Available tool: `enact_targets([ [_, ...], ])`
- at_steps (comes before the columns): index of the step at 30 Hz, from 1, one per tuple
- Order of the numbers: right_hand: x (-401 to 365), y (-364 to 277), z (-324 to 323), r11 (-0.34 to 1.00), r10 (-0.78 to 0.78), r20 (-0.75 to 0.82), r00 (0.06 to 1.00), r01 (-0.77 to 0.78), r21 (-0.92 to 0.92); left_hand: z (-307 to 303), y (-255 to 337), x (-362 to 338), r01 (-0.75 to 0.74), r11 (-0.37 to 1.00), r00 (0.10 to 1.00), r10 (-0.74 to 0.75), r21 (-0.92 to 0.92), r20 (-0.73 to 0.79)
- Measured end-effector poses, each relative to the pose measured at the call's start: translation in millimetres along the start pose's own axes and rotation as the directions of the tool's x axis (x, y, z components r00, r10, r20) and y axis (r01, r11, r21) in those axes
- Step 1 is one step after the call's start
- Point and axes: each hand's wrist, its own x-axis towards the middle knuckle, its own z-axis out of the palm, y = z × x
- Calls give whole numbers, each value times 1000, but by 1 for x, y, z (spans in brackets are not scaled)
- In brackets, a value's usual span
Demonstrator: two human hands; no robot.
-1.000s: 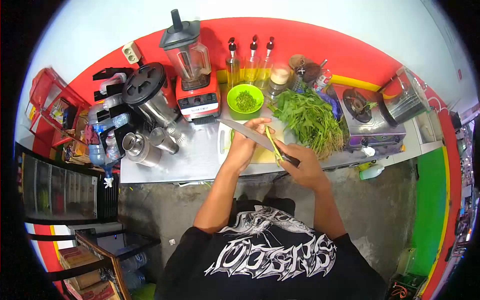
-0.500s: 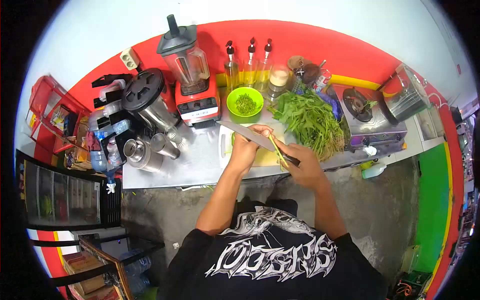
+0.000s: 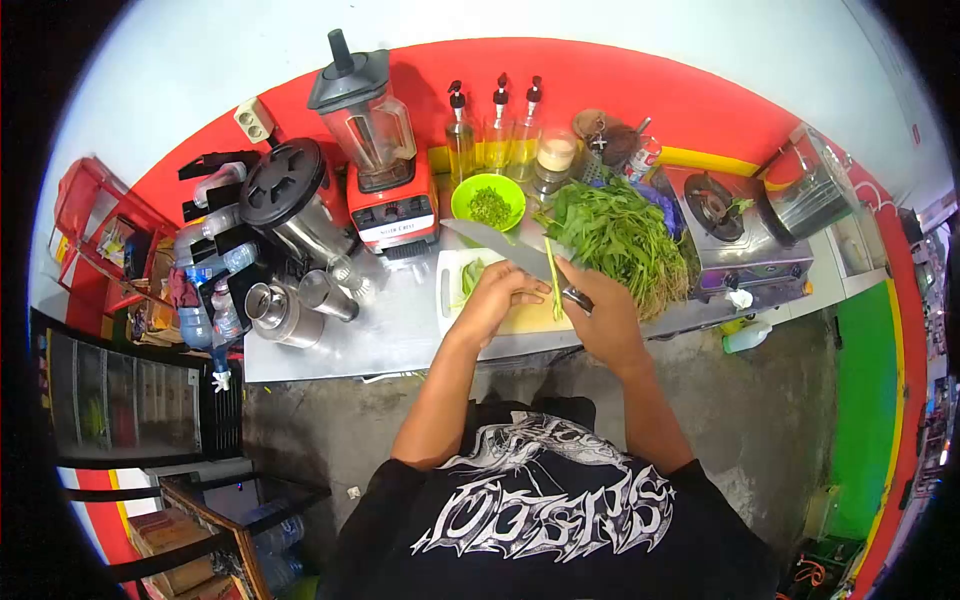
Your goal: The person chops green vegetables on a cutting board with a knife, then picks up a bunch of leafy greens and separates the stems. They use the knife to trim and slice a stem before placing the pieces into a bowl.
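Note:
My right hand [image 3: 608, 322] is closed around the dark handle of a kitchen knife [image 3: 505, 248], whose broad blade points up and left above the board. A thin green stem [image 3: 552, 262] stands nearly upright against the blade, beside my right thumb. The curled fingers of my left hand [image 3: 495, 302] are pressed together with their tips at the stem; what they pinch is hidden. Under both hands lies a pale cutting board [image 3: 448, 292] with cut green pieces [image 3: 472, 274] on its left side. A lime green bowl [image 3: 462, 208] behind it holds chopped greens [image 3: 490, 207].
A big heap of leafy greens with roots [image 3: 625, 240] lies right of the board. Further right is a gas stove [image 3: 750, 262]. A red blender [image 3: 395, 205], metal cups [image 3: 328, 296] and a metal jug [image 3: 285, 315] stand left. Pump bottles [image 3: 498, 140] line the wall.
My left hand has moved down along the stem from its upper end. The stem is now more upright, and the knife has shifted slightly up and right.

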Motion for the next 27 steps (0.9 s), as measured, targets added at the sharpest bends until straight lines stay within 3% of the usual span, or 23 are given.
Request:
enact_targets([
  [6, 3, -1, 7, 998, 49, -66, 997, -51, -31, 11, -3, -2, -131, 935, 991, 127, 329, 35],
  [9, 2, -2, 7, 997, 70, -38, 997, -72, -39, 16, 2, -6, -100, 888, 994, 111, 448, 3],
  [11, 1, 5, 12, 1000, 22, -81, 997, -22, -10, 13, -7, -2, -125, 878, 989, 147, 463, -11],
  [13, -1, 10, 15, 999, -24, -125, 992, 27, 19, 11, -7, -1, -166, 901, 986, 151, 402, 68],
  [14, -2, 11, 16, 1000, -20, -131, 991, 19, -7, 11, -6, -2, -103, 914, 995, 97, 393, 34],
  [24, -10, 17, 9, 988, 128, -68, 989, -134, -83, 0, -10, 0, -116, 886, 993, 106, 449, 48],
  [27, -11, 26, 11, 987, 134, -137, 981, -144, -68, -2, -12, 0, -101, 882, 995, 89, 461, 48],
])
